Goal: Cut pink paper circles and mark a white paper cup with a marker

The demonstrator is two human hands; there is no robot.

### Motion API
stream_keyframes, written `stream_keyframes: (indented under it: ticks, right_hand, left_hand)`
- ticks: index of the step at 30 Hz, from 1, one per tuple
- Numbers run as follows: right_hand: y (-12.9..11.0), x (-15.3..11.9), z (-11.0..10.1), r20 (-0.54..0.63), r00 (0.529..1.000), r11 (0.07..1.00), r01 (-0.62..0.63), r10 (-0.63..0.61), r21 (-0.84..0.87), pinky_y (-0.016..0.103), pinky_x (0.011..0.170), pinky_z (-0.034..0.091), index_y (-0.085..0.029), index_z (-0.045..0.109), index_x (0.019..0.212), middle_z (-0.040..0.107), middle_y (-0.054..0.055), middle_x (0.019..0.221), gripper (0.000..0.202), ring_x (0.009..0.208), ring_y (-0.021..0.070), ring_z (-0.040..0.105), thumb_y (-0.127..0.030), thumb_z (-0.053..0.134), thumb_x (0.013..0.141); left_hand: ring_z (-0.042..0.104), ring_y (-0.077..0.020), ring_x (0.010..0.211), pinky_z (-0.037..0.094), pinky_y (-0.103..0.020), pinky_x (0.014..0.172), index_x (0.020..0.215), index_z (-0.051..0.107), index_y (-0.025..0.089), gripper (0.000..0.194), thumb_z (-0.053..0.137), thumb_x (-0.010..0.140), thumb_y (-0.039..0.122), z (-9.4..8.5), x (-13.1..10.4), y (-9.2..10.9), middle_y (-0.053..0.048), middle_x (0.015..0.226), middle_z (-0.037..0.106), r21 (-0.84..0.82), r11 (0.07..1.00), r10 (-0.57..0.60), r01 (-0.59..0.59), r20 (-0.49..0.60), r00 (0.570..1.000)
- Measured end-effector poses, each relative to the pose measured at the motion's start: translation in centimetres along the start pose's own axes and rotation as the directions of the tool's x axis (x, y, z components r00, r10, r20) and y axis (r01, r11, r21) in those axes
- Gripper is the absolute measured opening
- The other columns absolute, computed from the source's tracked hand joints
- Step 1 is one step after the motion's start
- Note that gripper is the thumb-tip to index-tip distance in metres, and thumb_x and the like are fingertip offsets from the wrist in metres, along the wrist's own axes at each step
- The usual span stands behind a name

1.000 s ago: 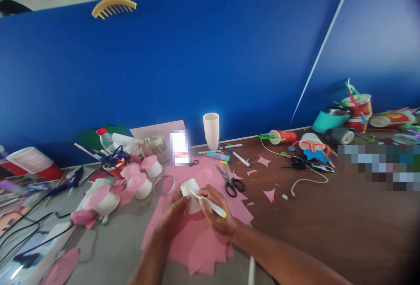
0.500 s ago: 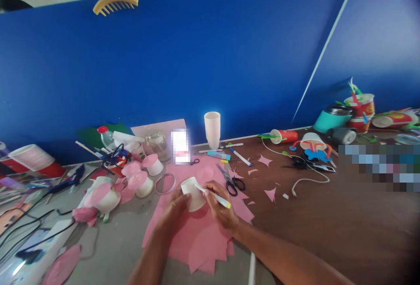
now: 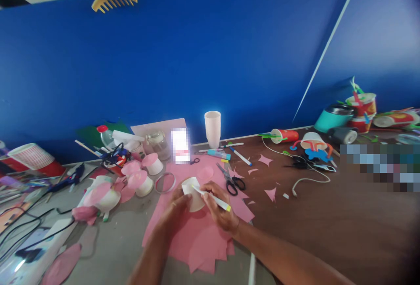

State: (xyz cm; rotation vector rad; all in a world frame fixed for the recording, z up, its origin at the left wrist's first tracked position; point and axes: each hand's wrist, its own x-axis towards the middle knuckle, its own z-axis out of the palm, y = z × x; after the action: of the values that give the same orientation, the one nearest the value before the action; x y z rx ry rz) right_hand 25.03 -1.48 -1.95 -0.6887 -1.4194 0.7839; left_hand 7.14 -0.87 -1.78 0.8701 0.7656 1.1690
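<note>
My left hand is closed round the left side of a white paper cup, which is tilted over pink paper. In my right hand is a white marker pen with a yellow end, its tip at the side of the cup. Whether there is a mark under the tip is too small to tell. Below both hands lie several sheets of pink paper. Black-handled scissors rest just beyond my right hand. A round ring of tape lies beyond my left hand.
A stack of white cups stands by the blue partition. Left are pink-topped cups, a glass jar and a glue gun. Right are pink scraps, a white cable and a red cup.
The marker tip has shifted slightly left and down along the cup's side. The cup and both hands have barely moved.
</note>
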Motion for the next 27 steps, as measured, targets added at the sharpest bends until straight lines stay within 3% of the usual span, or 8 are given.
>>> stream_keyframes:
  ticks: [9, 16, 19, 27]
  right_hand:
    - [-0.17, 0.13, 0.06, -0.006, 1.0, 1.0, 0.009, -0.009, -0.015, 0.036, 0.068, 0.057, -0.027, 0.074, 0.1, 0.072, 0.005, 0.086, 0.025, 0.071, 0.0225, 0.065, -0.043, 0.058, 0.112]
    - [-0.13, 0.68, 0.26, -0.081, 0.987, 0.987, -0.135, 0.142, 0.087, 0.03, 0.062, 0.052, -0.022, 0.071, 0.091, 0.063, 0.001, 0.074, 0.025, 0.067, 0.0191, 0.059, -0.041, 0.063, 0.105]
    - [-0.2, 0.71, 0.29, -0.087, 0.981, 0.981, -0.163, 0.172, 0.103, 0.03, 0.062, 0.052, -0.023, 0.071, 0.09, 0.063, 0.001, 0.074, 0.024, 0.068, 0.0189, 0.059, -0.042, 0.065, 0.104]
    - [-0.18, 0.36, 0.06, -0.04, 0.994, 0.992, -0.098, 0.101, 0.076, 0.03, 0.061, 0.051, -0.023, 0.073, 0.095, 0.065, 0.001, 0.077, 0.023, 0.067, 0.019, 0.06, -0.04, 0.063, 0.106]
  left_hand:
    - [0.078, -0.0372, 0.113, 0.06, -0.044, 0.099, 0.125, 0.08, 0.019, 0.046, 0.09, 0.082, 0.033, 0.19, 0.06, 0.06, -0.01, 0.104, 0.084, 0.039, 0.999, 0.017, -0.017, 0.006, 1.0]
    - [0.077, -0.0369, 0.114, 0.06, -0.045, 0.101, 0.124, 0.079, 0.018, 0.05, 0.09, 0.077, 0.029, 0.04, 0.15, 0.14, -0.01, 0.105, 0.084, 0.03, 0.999, -0.015, 0.017, -0.049, 0.999]
    - [0.076, -0.0381, 0.117, 0.06, -0.045, 0.1, 0.123, 0.079, 0.018, 0.047, 0.089, 0.078, 0.029, 0.27, 0.07, 0.3, -0.01, 0.104, 0.084, 0.028, 1.0, -0.014, 0.014, -0.012, 1.0]
    - [0.077, -0.0375, 0.112, 0.059, -0.045, 0.1, 0.124, 0.079, 0.016, 0.049, 0.089, 0.079, 0.031, 0.35, -0.09, 0.42, -0.012, 0.106, 0.084, 0.063, 0.998, -0.014, 0.016, -0.036, 0.999]
